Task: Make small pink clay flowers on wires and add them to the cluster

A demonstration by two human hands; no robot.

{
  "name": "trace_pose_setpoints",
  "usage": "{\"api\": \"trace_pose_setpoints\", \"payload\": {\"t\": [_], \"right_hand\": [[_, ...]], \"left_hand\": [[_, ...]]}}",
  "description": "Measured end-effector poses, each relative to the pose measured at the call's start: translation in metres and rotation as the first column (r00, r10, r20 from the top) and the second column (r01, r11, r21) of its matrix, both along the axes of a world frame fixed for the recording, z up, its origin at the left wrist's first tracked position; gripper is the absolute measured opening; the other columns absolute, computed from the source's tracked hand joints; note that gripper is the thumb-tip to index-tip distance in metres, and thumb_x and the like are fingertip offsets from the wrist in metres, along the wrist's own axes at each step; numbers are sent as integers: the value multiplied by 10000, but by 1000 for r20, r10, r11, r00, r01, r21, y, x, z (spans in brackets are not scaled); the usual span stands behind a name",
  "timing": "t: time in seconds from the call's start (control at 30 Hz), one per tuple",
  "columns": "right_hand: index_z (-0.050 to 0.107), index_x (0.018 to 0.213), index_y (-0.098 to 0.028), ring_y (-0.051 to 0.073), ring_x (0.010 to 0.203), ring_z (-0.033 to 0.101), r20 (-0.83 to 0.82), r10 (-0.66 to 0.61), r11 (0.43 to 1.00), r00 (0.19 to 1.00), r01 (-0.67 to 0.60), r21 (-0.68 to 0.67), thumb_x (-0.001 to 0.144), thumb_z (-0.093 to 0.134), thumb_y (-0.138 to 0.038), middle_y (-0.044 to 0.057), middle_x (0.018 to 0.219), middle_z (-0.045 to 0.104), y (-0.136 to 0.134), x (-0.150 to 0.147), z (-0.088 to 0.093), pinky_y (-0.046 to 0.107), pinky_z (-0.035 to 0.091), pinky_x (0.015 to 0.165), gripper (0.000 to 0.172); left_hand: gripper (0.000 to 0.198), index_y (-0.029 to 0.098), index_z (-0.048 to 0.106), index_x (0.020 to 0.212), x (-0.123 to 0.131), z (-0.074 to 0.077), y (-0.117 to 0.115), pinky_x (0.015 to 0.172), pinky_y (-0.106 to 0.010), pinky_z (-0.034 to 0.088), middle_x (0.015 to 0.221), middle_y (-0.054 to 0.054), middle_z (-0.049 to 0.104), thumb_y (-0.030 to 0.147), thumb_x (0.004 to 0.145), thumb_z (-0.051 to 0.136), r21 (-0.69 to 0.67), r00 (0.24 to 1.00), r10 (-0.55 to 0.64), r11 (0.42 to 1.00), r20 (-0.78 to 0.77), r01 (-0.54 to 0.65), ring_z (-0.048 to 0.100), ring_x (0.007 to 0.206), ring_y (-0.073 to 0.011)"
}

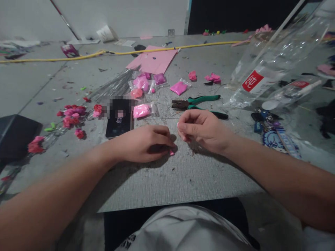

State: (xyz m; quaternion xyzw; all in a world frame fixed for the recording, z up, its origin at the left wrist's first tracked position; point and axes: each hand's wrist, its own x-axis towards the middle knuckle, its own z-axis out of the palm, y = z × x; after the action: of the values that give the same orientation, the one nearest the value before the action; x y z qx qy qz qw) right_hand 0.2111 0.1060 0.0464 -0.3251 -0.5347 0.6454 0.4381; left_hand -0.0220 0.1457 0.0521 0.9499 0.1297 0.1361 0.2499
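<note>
My left hand (148, 143) rests on the table with its fingers curled and closed, the tips on a small piece of pink clay (171, 152). To its right my right hand (202, 129) is held just above the tabletop. Its thumb and forefinger are pinched together, and a tiny bit of pink clay (178, 124) shows at their tips. The hands are apart. Just beyond the right hand lie pliers with green handles (200, 103). A plastic bag of pink clay (142, 111) lies beyond my left hand, beside a dark phone (119, 122).
More clay bags (141, 83) and thin wires (112, 83) lie farther back, before a pink sheet (157, 59). Pink and red clay flowers (72, 115) are at left. A large bottle (261, 76) leans at right, near a keychain bundle (269, 122). A yellow cable (157, 50) crosses the back.
</note>
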Motion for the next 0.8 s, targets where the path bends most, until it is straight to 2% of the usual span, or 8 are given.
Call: {"api": "trace_pose_setpoints", "payload": {"t": [0.1,0.3,0.4,0.5,0.57,0.63,0.73,0.8], "right_hand": [[673,783,-186,88,561,543,26,5,1000,1000,-6,26,829,879,-416,-57,627,610,0,1,-3,235,454,550,312],[694,782,-185,95,574,546,26,24,1000,999,-24,9,846,860,-432,-45,630,615,-1,0,-4,242,454,566,305],[693,767,-189,99,565,534,12,-12,1000,1000,12,22,894,810,-445,-45,602,588,0,0,-2,245,453,565,308],[705,806,-201,111,575,541,54,-129,984,990,121,132,985,692,-474,-38,601,571,-3,2,1,252,448,560,327],[717,867,-205,119,609,561,159,-215,945,964,164,284,1043,595,-497,-22,646,597,-7,4,4,259,457,581,362],[728,963,-203,125,666,592,279,-277,879,919,125,460,1081,525,-489,0,732,649,-11,4,5,266,478,627,370],[731,1065,-193,139,784,658,350,-335,733,875,8,680,1109,487,-420,28,868,722,-16,4,4,278,521,735,336],[732,1099,-186,141,847,689,346,-342,642,874,-52,765,1117,478,-374,40,937,755,-17,3,3,278,539,799,317]], "left_hand": [[261,265,784,1209,-1,-4,1,853,-287,576,1114,-100,727,221,1035,594,-57,992,-95,994,-82,91,724,958,-189],[233,251,807,1145,1,-12,-1,823,-286,561,1067,-91,736,257,1051,593,-71,997,-54,996,-51,50,724,936,-186],[201,238,811,1087,2,-11,-2,814,-279,563,1007,-81,736,210,1031,620,-163,999,-27,986,45,34,721,902,-171],[107,226,816,1008,4,-7,-4,791,-277,570,949,-62,751,199,969,720,-349,969,123,936,215,-42,718,866,-162],[38,213,814,939,7,-6,-7,740,-282,570,899,-50,747,237,920,793,-521,909,290,848,301,-98,699,813,-156],[94,198,804,866,10,-8,-13,666,-272,554,860,-39,728,282,877,844,-695,835,427,715,346,-78,663,734,-136],[113,215,809,834,15,-14,-22,572,-216,506,807,-8,711,280,815,900,-870,748,550,487,371,74,606,633,-87],[99,244,829,852,18,-17,-28,561,-179,493,774,8,715,241,798,912,-909,712,591,382,379,167,603,617,-69]]}}
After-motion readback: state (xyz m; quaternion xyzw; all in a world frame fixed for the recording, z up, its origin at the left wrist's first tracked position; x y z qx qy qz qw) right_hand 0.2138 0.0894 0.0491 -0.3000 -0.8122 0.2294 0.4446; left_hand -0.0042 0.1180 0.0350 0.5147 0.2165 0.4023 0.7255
